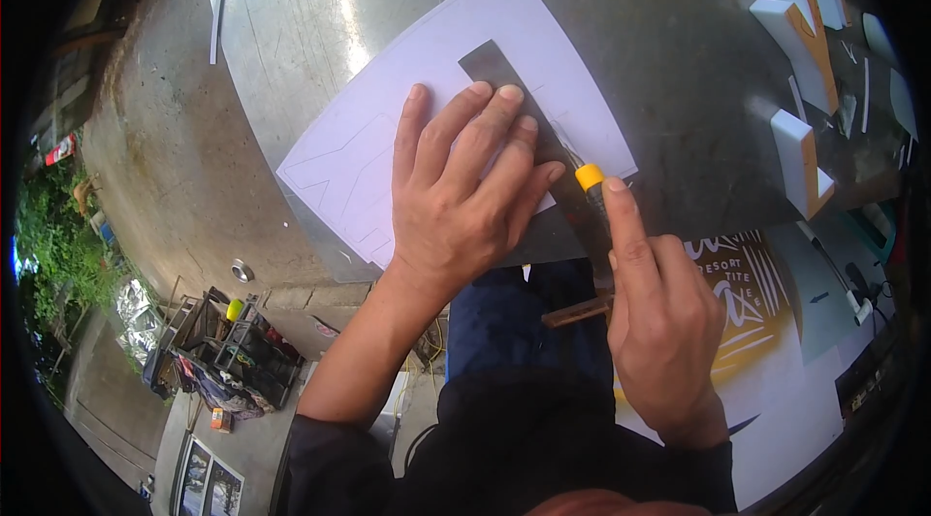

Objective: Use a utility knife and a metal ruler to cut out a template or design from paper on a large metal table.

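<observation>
Nearest the camera: two black sleeves [335,467], one per forearm, reaching in from the lower edge. Hands in view: two. Left hand [461,181]: fingers spread and released, pressed down over one dark, straight ruler [490,62], the little finger lying on the sheet beside it. Right hand [664,322]: fingers curled around one cutter [590,178], index stretched along the grip; yellow collar, dark handle, narrow blade slanting to the sheet at the ruler's right edge. Whether the tip has pierced the surface, cannot tell. Sheet [349,162]: one, white with a faint lilac cast, four-cornered, lying turned on the grey metal table [698,80] in front of the person, under left hand and ruler. Fine angular outlines are drawn on its left part; fainter lines show near the blade. One brown bar [577,310] sits crosswise near the ruler's lower end, partly behind the right hand; a join between them cannot be made out. Toward the table's right side: at least three white blocks [790,133] with brown side faces, overlap making the exact count uncertain. Far left: one slim pale strip [222,2]. Below right: one printed board [776,400], white and yellow-gold.
</observation>
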The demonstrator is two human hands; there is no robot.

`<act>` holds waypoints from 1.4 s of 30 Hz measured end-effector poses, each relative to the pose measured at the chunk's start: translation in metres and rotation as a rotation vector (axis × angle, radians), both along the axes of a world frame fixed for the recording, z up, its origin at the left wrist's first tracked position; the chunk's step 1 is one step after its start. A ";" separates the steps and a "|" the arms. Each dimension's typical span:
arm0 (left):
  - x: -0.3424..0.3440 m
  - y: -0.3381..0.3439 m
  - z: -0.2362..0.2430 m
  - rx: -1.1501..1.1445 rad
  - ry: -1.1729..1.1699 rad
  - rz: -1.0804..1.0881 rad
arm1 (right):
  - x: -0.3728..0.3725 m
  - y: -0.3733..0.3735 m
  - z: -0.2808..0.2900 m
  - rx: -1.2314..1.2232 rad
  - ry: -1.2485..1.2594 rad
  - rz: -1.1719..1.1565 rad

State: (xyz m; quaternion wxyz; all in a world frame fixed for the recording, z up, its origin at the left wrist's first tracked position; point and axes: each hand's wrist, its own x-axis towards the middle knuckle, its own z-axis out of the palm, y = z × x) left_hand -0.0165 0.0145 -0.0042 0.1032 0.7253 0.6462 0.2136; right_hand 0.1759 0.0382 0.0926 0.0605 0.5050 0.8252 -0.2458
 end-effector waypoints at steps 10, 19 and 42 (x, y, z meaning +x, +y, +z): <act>0.000 -0.002 0.000 -0.022 -0.001 -0.002 | -0.008 0.012 -0.004 -0.056 0.138 -0.074; 0.000 -0.001 0.000 -0.020 0.002 -0.002 | -0.009 0.015 -0.011 -0.052 0.134 -0.060; 0.001 0.001 0.000 -0.016 0.022 0.002 | -0.021 0.017 0.008 -0.044 -0.071 0.006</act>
